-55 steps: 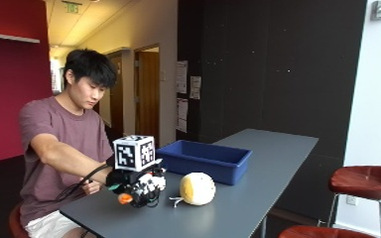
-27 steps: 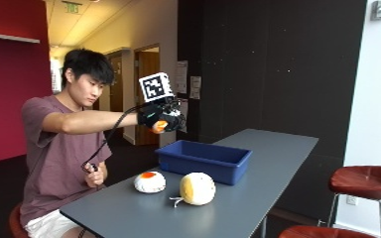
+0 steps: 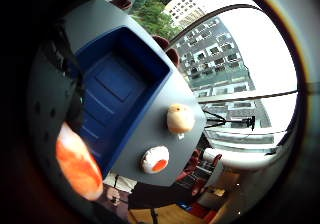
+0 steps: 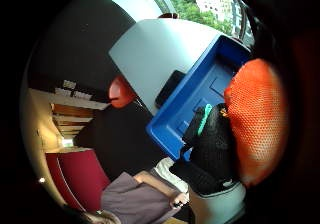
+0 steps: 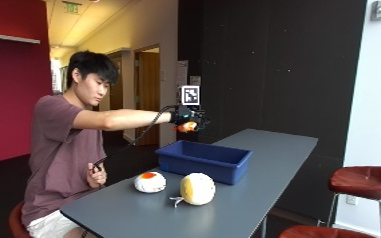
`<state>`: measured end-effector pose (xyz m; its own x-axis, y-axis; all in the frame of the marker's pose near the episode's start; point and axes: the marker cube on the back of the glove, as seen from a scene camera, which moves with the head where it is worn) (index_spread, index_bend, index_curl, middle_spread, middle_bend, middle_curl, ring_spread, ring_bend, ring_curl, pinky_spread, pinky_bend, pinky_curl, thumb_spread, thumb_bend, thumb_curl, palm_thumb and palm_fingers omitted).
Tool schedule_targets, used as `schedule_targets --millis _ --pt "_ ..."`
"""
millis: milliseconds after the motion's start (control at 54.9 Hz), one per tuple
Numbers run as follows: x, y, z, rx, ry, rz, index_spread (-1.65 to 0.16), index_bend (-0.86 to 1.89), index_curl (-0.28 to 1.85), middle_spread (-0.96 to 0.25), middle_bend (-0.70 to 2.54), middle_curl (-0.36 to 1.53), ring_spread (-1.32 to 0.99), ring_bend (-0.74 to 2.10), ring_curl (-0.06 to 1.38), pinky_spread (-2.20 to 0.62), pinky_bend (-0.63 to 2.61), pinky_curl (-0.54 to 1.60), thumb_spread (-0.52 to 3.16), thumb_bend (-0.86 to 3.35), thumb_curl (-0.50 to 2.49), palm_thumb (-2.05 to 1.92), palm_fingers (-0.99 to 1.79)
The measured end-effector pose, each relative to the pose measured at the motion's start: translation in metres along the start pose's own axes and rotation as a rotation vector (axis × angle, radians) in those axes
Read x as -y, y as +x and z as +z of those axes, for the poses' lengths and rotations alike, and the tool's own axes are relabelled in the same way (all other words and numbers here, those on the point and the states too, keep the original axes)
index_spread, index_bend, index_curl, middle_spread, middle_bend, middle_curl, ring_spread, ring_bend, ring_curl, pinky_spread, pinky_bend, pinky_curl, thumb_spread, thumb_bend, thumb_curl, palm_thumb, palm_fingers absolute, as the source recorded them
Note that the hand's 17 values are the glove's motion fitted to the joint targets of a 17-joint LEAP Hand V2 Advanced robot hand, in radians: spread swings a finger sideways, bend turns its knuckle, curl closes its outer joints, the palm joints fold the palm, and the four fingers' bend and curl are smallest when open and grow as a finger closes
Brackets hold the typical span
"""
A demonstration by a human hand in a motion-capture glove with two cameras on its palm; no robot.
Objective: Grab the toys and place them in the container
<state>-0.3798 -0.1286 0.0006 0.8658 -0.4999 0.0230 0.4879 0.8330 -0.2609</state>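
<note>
Surface: grey, two toys left.
Hand: pinching orange toy above blue container.
Next: lower, release inside.

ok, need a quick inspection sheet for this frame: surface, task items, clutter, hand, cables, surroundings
Surface: grey table, long and narrow, the person seated at its near end.
Job's things: blue container open on the table, nothing seen inside it in the palm views; orange toy held in the air above the container; white toy with an orange spot and pale yellow round toy on the table, beside the container, apart from each other.
Clutter: nothing seen.
Hand: gloved right hand raised over the container, fingers curled round the orange toy.
Cables: left out of this sheet.
Surroundings: brown stools beside the table, dark wall panels behind, red wall behind the person.
</note>
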Motion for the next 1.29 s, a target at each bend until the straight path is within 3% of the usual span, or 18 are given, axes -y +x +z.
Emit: schedule_targets --millis 36,55,109,127,200,218,237,255,273,291,328,455,619,801,1019,1129,1293 --pt "0.005 -0.01 0.005 -0.013 -0.04 -0.009 -0.31 0.44 0.95 -0.19 1.12 0.81 -0.3 1.53 0.69 -0.37 1.25 0.63 1.13 -0.02 0.74 0.34 0.58" --pt "0.006 -0.012 0.008 -0.02 -0.064 -0.016 -0.31 0.44 0.96 -0.19 1.14 0.82 -0.3 1.55 0.7 -0.37 1.27 0.64 1.13 -0.01 0.75 0.36 0.67" --pt "0.001 0.002 0.017 -0.025 -0.165 -0.015 -0.3 0.34 0.94 -0.2 1.01 0.79 -0.29 1.49 0.68 -0.35 1.28 0.63 1.21 -0.02 0.71 0.3 0.4" --pt "-0.001 0.009 0.019 -0.017 -0.205 -0.001 -0.31 0.4 0.95 -0.19 0.64 0.68 -0.29 1.56 0.69 -0.35 1.36 0.65 1.24 -0.03 0.7 0.26 0.23" --pt "-0.002 0.017 0.024 0.014 -0.294 0.066 -0.3 0.28 0.87 -0.17 0.39 0.6 -0.27 1.43 0.65 -0.29 1.38 0.62 1.26 -0.09 0.6 0.05 -0.14" --pt "-0.001 0.016 0.025 0.026 -0.312 0.081 -0.3 0.3 0.89 -0.2 0.77 0.72 -0.28 1.47 0.66 -0.31 1.32 0.6 1.3 0.0 0.63 0.15 0.39" --pt "0.001 0.012 0.026 0.041 -0.336 0.094 -0.31 0.06 0.74 -0.17 0.49 0.58 -0.24 1.21 0.54 -0.23 1.32 0.55 1.25 -0.12 0.57 -0.04 -0.29" --pt "0.004 0.005 0.026 0.051 -0.359 0.104 -0.29 0.06 0.75 -0.14 0.43 0.58 -0.2 1.14 0.55 -0.2 1.37 0.59 1.24 -0.12 0.55 -0.08 -0.47" --pt "0.008 -0.004 0.027 0.051 -0.375 0.111 -0.3 0.23 0.8 -0.16 0.32 0.55 -0.24 1.34 0.62 -0.25 1.36 0.58 1.28 -0.06 0.55 -0.01 -0.08" --pt "0.012 -0.012 0.026 0.041 -0.381 0.114 -0.29 0.04 0.72 -0.13 0.38 0.56 -0.18 1.08 0.53 -0.18 1.36 0.58 1.25 -0.1 0.52 -0.1 -0.43" --pt "0.018 -0.02 0.023 0.023 -0.374 0.11 -0.28 0.0 0.65 -0.08 0.26 0.51 -0.12 0.86 0.48 -0.12 1.37 0.56 1.21 -0.13 0.48 -0.17 -0.67" --pt "0.01 0.017 0.005 0.035 -0.325 0.097 -0.26 -0.02 0.47 -0.01 0.1 0.42 -0.03 0.55 0.36 -0.02 1.25 0.5 1.15 -0.12 0.38 -0.18 -0.57" --pt "-0.013 0.08 -0.017 0.053 -0.258 0.144 -0.24 0.02 0.33 0.01 0.08 0.34 0.02 0.4 0.3 0.03 1.1 0.43 1.14 -0.11 0.29 -0.16 -0.45" --pt "-0.047 0.164 -0.012 0.076 -0.264 0.39 -0.24 0.05 0.24 0.01 0.08 0.27 0.03 0.34 0.3 0.05 1.0 0.38 1.14 -0.1 0.22 -0.16 -0.38" --pt "-0.079 0.234 0.039 0.04 -0.339 0.329 -0.24 0.05 0.18 0.01 0.09 0.22 0.03 0.3 0.3 0.05 0.95 0.36 1.18 -0.07 0.2 -0.09 -0.34" --pt "-0.078 0.268 0.097 0.117 -0.388 0.585 -0.24 0.05 0.16 0.01 0.09 0.21 0.04 0.28 0.3 0.05 0.95 0.36 1.19 -0.05 0.2 -0.07 -0.33" --pt "-0.088 0.286 0.183 0.148 -0.513 0.601 -0.25 0.06 0.14 0.01 0.08 0.18 0.05 0.26 0.31 0.06 0.98 0.36 1.2 -0.04 0.22 -0.04 -0.32"
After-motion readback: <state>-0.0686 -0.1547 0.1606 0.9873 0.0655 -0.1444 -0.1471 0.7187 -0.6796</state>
